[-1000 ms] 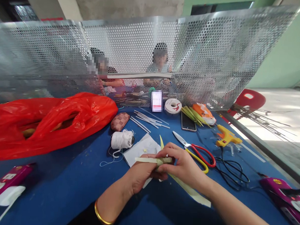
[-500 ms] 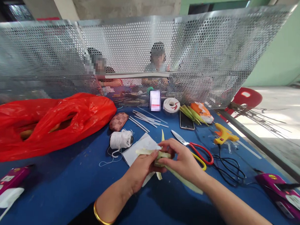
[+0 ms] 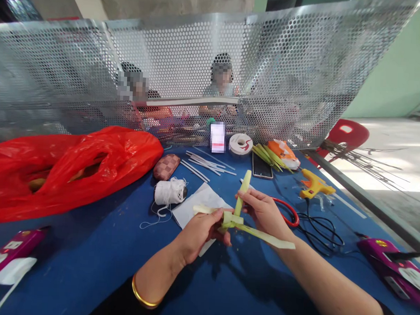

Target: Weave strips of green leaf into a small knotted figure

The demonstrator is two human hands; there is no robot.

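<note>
Pale green leaf strips [image 3: 232,220] are woven into a small knot with loose ends pointing several ways. My left hand [image 3: 204,229] pinches this knot between thumb and fingers, and one strip end lies over the thumb side to the left. My right hand [image 3: 261,210] is closed on an upright leaf strip [image 3: 242,196] that rises from the knot. Another long end stretches right, beneath my right wrist. Below the hands lies white paper [image 3: 198,201]. Scissors with a red handle [image 3: 293,212] are partly hidden behind my right hand.
A spool of white thread [image 3: 168,192], a checkered pouch [image 3: 166,166] and white sticks [image 3: 206,164] lie beyond my hands. A red plastic bag [image 3: 127,147] is at left. A yellow glue gun [image 3: 315,184] with a black cord is at right. A perforated metal screen [image 3: 187,49] stands behind.
My right hand has moved from the knot up to a strip end and now holds it upright. The knot shows more openly; my left hand keeps its grip.
</note>
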